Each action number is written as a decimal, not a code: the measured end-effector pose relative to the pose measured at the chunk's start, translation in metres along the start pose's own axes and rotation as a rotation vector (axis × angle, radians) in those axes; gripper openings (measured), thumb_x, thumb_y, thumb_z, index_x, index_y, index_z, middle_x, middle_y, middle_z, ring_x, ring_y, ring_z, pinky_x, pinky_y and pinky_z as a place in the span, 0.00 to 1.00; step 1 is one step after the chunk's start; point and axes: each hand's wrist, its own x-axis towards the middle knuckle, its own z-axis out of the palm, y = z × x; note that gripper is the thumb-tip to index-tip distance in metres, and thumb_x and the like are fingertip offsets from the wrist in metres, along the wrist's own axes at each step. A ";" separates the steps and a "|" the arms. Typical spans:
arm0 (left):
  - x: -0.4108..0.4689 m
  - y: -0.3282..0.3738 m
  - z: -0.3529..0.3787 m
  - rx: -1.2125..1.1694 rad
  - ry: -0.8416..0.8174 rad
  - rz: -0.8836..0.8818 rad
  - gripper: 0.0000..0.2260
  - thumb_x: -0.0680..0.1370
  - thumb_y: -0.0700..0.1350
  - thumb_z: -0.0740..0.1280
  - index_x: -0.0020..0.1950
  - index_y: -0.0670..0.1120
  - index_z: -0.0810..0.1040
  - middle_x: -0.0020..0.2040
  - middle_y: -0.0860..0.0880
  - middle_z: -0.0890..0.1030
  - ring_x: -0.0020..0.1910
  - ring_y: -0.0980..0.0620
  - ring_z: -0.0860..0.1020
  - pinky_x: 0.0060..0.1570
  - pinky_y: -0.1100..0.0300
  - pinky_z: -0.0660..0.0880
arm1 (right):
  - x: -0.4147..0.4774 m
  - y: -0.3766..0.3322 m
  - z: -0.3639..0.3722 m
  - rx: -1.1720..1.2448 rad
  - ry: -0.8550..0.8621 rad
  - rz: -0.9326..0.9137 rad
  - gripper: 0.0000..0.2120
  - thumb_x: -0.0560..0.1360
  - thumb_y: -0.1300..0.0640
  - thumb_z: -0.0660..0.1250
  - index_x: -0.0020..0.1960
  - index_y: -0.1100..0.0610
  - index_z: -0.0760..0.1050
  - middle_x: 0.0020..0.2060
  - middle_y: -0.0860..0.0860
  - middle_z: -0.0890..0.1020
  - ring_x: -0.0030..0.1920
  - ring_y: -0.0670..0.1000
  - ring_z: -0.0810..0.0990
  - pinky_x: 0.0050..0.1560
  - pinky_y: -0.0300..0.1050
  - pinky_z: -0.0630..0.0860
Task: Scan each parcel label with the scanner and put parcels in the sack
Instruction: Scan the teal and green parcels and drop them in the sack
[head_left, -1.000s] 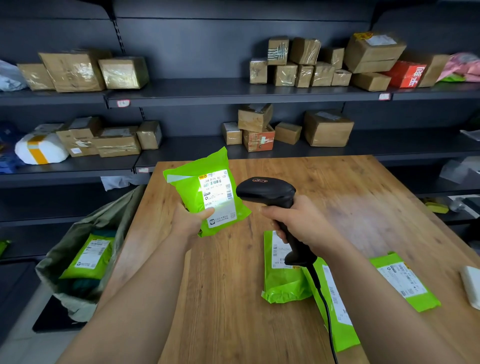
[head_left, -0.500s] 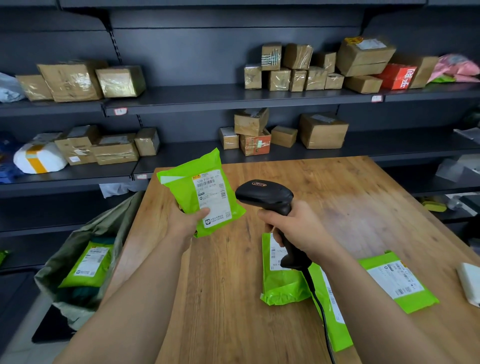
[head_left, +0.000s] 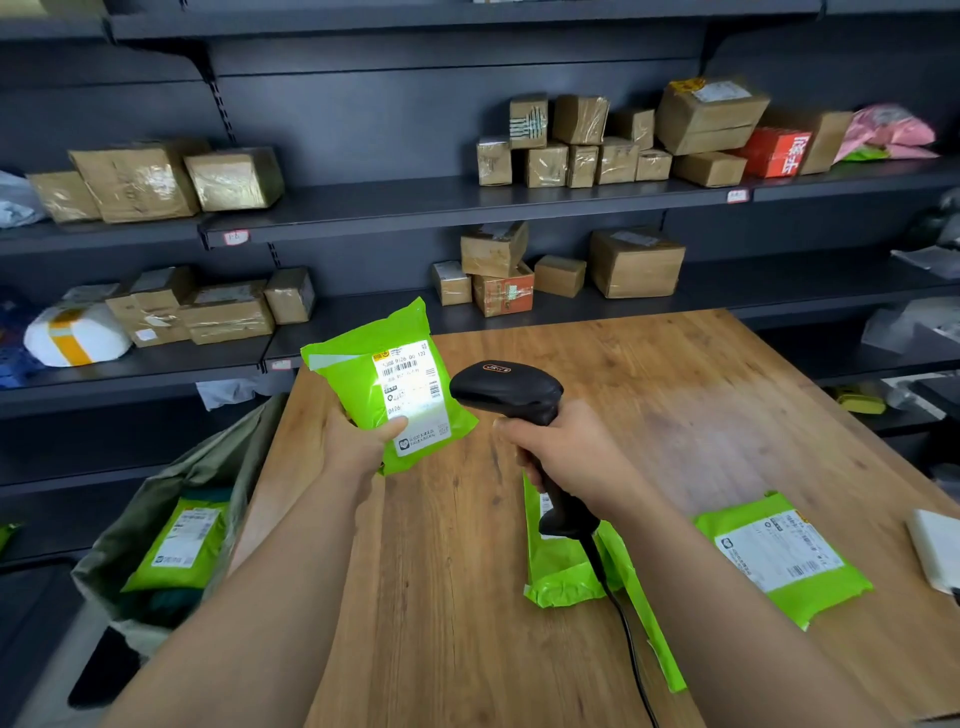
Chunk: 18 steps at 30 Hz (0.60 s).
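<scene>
A: Why is the green parcel being held up above the wooden table, left of the scanner?

B: Its label is being turned toward the scanner head; a bright patch is being cast on it, so a scan is probably being taken

A: And the fingers?

B: The left hand is pinching the parcel's lower edge, thumb in front; the right hand is being kept wrapped around the scanner's handle

A: The sack?

B: It is being kept open left of the table
</scene>
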 end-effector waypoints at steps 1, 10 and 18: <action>0.000 0.000 -0.001 0.010 0.002 -0.001 0.27 0.67 0.35 0.77 0.63 0.43 0.74 0.56 0.45 0.82 0.50 0.44 0.83 0.48 0.42 0.81 | -0.001 0.000 0.001 -0.006 -0.001 0.002 0.14 0.74 0.55 0.69 0.32 0.58 0.73 0.24 0.51 0.76 0.24 0.50 0.72 0.30 0.44 0.71; -0.007 0.004 -0.007 -0.006 -0.040 0.005 0.28 0.68 0.34 0.76 0.65 0.45 0.72 0.56 0.46 0.82 0.50 0.44 0.83 0.45 0.44 0.81 | -0.002 0.001 0.005 -0.025 0.033 -0.009 0.14 0.74 0.57 0.69 0.31 0.58 0.73 0.23 0.50 0.75 0.23 0.50 0.71 0.28 0.42 0.70; -0.027 0.015 -0.005 -0.052 -0.127 0.054 0.24 0.72 0.36 0.74 0.66 0.49 0.72 0.57 0.48 0.82 0.52 0.45 0.83 0.48 0.43 0.80 | -0.003 0.002 0.010 -0.029 0.064 -0.017 0.14 0.74 0.58 0.69 0.32 0.59 0.73 0.23 0.50 0.74 0.23 0.50 0.71 0.27 0.42 0.70</action>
